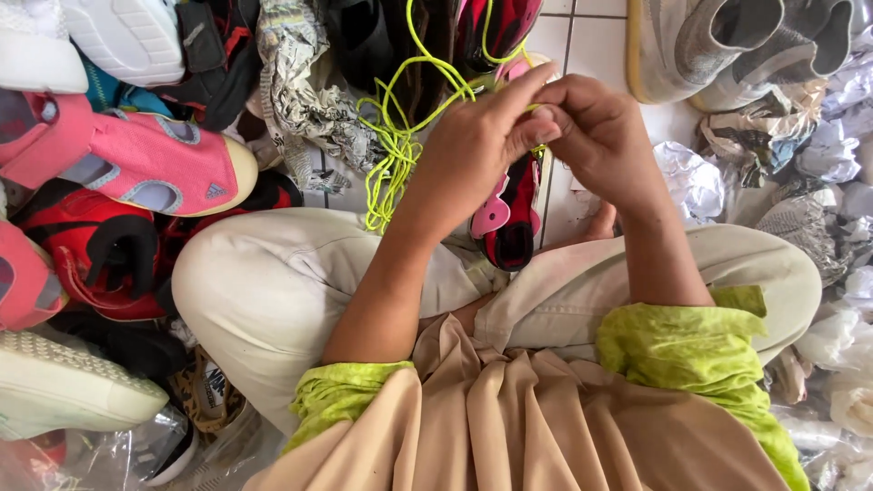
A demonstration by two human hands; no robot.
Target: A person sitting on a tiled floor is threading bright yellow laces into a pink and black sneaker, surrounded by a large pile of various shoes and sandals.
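Note:
My left hand (473, 145) and my right hand (596, 136) meet above a black, red and pink shoe (509, 214) that stands between my crossed legs. Both hands pinch a neon yellow lace (391, 136) at the fingertips. The lace loops and hangs in a tangle to the left of my left hand, and a strand runs up toward the top of the picture. The upper part of the shoe is hidden behind my hands.
A heap of shoes lies at the left, among them a pink sandal (145, 164) and a red and black shoe (91, 255). Grey sneakers (727, 45) stand at the top right. Crumpled paper (818, 182) covers the tiled floor at the right.

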